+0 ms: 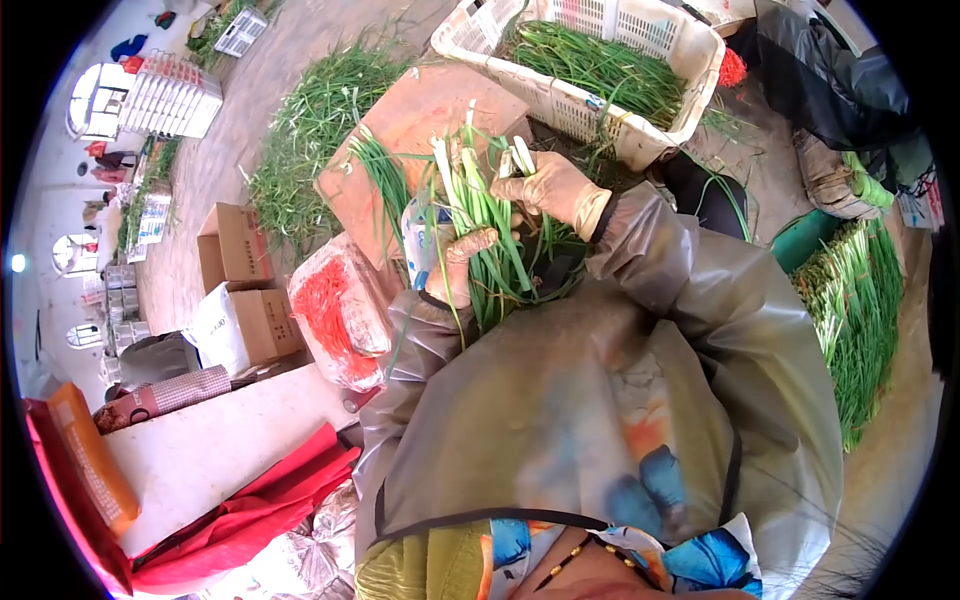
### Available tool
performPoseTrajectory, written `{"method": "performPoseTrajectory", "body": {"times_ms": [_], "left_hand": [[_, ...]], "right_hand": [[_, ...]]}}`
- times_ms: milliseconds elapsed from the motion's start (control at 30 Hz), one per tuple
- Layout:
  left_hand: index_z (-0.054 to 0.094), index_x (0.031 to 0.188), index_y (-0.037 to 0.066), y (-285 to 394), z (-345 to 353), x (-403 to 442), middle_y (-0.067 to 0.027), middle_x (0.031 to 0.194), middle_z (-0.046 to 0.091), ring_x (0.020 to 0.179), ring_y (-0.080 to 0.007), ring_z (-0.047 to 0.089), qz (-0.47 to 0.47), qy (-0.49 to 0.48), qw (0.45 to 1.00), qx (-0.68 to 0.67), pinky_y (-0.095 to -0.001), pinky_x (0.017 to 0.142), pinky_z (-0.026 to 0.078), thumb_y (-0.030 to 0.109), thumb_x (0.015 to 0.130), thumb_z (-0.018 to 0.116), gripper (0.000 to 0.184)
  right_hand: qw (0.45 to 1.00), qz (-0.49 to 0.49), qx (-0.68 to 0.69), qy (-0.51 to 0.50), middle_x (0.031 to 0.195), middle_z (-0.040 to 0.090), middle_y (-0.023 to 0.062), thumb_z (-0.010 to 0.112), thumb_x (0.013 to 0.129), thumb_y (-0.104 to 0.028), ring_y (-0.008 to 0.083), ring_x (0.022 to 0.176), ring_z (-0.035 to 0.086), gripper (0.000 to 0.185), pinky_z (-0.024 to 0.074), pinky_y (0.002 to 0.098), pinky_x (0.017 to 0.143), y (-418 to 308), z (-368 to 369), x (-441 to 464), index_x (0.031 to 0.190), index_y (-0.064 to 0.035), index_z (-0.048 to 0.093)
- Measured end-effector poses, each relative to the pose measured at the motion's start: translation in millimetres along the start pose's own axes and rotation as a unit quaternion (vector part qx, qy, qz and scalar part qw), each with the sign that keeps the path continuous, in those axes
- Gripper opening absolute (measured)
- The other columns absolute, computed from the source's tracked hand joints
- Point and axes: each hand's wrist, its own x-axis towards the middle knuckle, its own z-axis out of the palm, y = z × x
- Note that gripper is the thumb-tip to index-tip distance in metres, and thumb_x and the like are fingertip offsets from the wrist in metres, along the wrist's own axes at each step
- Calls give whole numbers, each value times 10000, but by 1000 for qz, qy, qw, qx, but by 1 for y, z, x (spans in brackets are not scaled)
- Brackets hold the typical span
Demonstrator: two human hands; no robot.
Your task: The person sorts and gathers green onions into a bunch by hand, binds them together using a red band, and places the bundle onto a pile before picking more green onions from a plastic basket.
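Note:
My left hand (462,265), in a dirty tan glove, is wrapped round the lower part of a bunch of chives (480,205) with pale stem ends pointing up and green leaves hanging down. At the top of the bunch, my right hand (555,190), gloved alike, pinches a few pale stems (512,165). Some fingertips are hidden behind the leaves. Under and beyond the bunch is a brown board (425,100), with a small clump of chives (380,170) on its near part. A blue-and-white object (418,235) shows beside my left hand, partly covered.
Beyond the board stands a white plastic crate (620,125) holding chives. Loose greens (310,140) lie on the floor at left. Red ties (335,310) rest on a package near my left arm. Cardboard boxes (265,325) stand further left; a stack of chives (855,330) is at right.

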Motion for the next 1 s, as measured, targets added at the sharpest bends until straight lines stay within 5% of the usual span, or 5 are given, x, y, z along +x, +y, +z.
{"method": "performPoseTrajectory", "body": {"times_ms": [233,433,767,900,1000], "left_hand": [[538,1100,8,7,-9,15,-50,950,601,834,-133,580,65,-29,994,84,-267,732,475,-22,711,677,414],[538,1052,1,6,-1,15,-73,888,611,744,-182,601,140,65,986,69,-292,617,496,-78,655,673,427],[567,925,8,6,-17,0,-67,786,574,660,-176,552,149,113,982,20,-270,603,450,-15,664,663,279],[501,989,5,-14,-66,8,-84,783,545,629,-188,547,98,68,990,-80,-312,600,473,-30,700,640,323],[495,984,-11,5,-57,-11,-91,740,550,633,-200,550,113,104,982,-112,-327,612,481,-21,735,632,285]], "right_hand": [[975,-96,-200,16,670,561,44,646,797,-258,129,518,483,323,413,290,500,5,13,-5,986,-5,579],[998,-4,-28,-50,701,574,37,687,740,-131,103,509,462,262,386,258,462,11,2,-7,938,-8,569],[992,25,-107,-58,706,547,6,696,727,-72,71,539,446,266,379,217,489,20,-19,0,938,-34,538],[906,-106,-400,86,792,587,39,736,668,-132,137,697,520,348,434,287,649,25,-25,0,945,-25,555],[990,69,-119,16,745,605,37,708,711,-113,119,641,531,196,429,266,588,46,-56,14,864,-51,604]]}}
